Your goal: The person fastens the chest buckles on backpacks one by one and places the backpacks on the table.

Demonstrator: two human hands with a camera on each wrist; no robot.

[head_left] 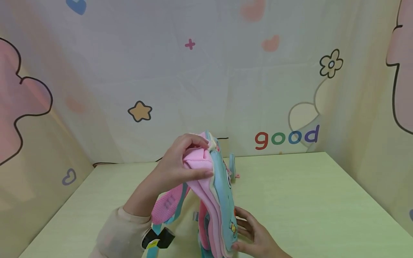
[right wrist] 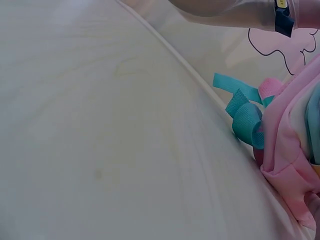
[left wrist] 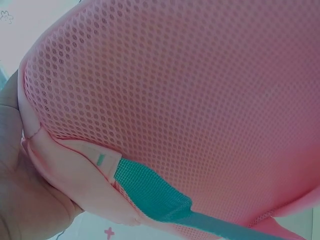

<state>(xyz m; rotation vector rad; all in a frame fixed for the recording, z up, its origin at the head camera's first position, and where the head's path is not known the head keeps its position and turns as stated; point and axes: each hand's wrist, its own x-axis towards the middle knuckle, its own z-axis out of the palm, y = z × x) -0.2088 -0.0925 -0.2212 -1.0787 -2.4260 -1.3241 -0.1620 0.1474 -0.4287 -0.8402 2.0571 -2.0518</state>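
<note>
A pink and light-blue backpack (head_left: 222, 193) stands on edge in the middle of the head view, its printed blue front turned right. My left hand (head_left: 175, 165) grips its upper side, thumb on the near face and fingers over the far one. Low on the blue front, my right hand (head_left: 255, 233) touches the bag with fingers and thumb spread. In the left wrist view the pink mesh back (left wrist: 175, 100) fills the picture, with a teal strap (left wrist: 150, 190) sewn to it. Teal webbing (right wrist: 247, 122) hangs beside the bag in the right wrist view.
The bag stands over a pale green table (head_left: 306, 200). Behind it hangs a printed curtain (head_left: 206, 89) with hearts, a star and the word "good". A black device with a yellow label (head_left: 158, 239) sits at my left wrist.
</note>
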